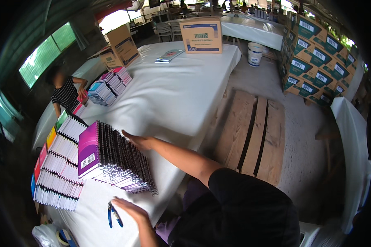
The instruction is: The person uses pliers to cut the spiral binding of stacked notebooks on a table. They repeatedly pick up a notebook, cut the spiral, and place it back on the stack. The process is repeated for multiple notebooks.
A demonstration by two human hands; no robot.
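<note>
A row of spiral notebooks (121, 154) stands on the white-covered table, a purple cover at its left face and the black wire coils upward. My right hand (139, 142) lies with fingers stretched along the far side of the row, by the coils. On the near side my left hand (130, 209) is held flat, fingers extended, close to the row's lower edge; whether it touches cannot be told. Blue-handled pliers (115, 215) lie on the table beside its fingertips. Left of the row, more notebooks (59, 168) with colourful covers stand in several stacked rows.
Across the table a person in a striped shirt (66, 91) handles a pink notebook near further stacks (107, 88). Cartons (202, 36) stand at the table's far end. A wooden pallet (251, 136), white buckets (254, 54) and piled boxes (317, 57) are to the right. Tape (62, 238) lies bottom left.
</note>
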